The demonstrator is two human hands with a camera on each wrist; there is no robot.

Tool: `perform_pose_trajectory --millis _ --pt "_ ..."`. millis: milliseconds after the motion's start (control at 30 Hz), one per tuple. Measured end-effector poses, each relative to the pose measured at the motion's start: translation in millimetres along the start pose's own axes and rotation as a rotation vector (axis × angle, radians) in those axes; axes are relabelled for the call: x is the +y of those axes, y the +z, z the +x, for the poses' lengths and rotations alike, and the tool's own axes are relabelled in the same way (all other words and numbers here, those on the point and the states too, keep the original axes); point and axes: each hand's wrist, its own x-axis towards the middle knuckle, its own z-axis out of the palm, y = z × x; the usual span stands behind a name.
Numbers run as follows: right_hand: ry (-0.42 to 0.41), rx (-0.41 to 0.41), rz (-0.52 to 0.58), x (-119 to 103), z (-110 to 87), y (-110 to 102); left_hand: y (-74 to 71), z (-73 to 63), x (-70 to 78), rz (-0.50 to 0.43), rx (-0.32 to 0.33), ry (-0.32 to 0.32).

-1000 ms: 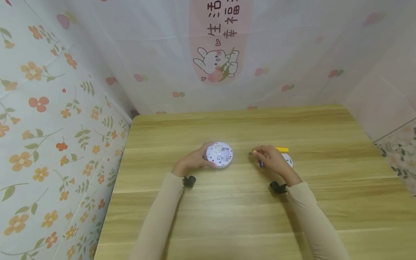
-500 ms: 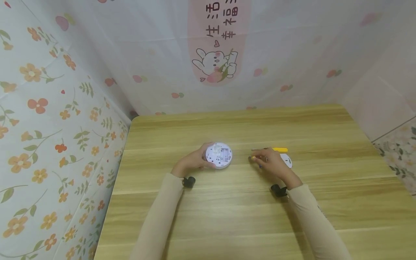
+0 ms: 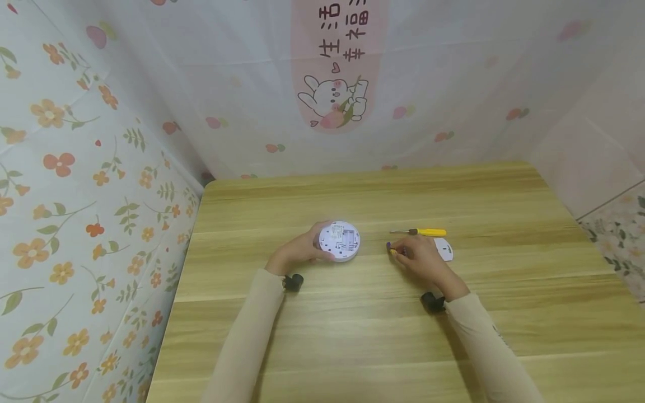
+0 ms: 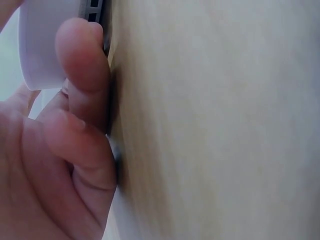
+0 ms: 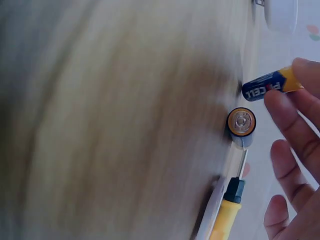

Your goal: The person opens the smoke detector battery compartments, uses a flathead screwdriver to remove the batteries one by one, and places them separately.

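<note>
My left hand (image 3: 301, 246) grips a round white device (image 3: 340, 255), which looks like a smoke alarm, by its left side. Its flat face is up, and an uncovered battery compartment (image 3: 349, 239) shows in it. In the left wrist view, the side of the white device (image 4: 42, 45) is partly hidden by my fingers. Between thumb and forefinger, my right hand (image 3: 419, 257) pinches a blue and yellow battery (image 5: 265, 86) by its yellow end. A second battery (image 5: 241, 122) lies on the table beside that hand, end toward the right wrist camera; the hand mostly hides it from above.
A yellow-handled screwdriver (image 3: 430, 232) lies just beyond my right hand, shaft to the left. Next to it is a small white cover (image 3: 444, 249), partly behind the hand. All rest on a wooden table (image 3: 353, 336), with printed cloth (image 3: 242, 112) hanging behind.
The pinched battery has turned in my right fingers, so its blue end now points left. The right hand has shifted slightly, uncovering the screwdriver's shaft and more of the cover. My left hand stays put.
</note>
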Motion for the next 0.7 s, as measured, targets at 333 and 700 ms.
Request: perform_pose_trajectory --millis 333,700 --pt "0.013 -0.031 -0.084 -2.2 1.3 3.9 -0.1 -0.1 -0.5 -0.002 0.001 0.000" --pt "0.040 -0.079 -0.121 -8.6 5.1 3.2 -0.1 -0.4 0.3 -0.012 0.000 -0.002"
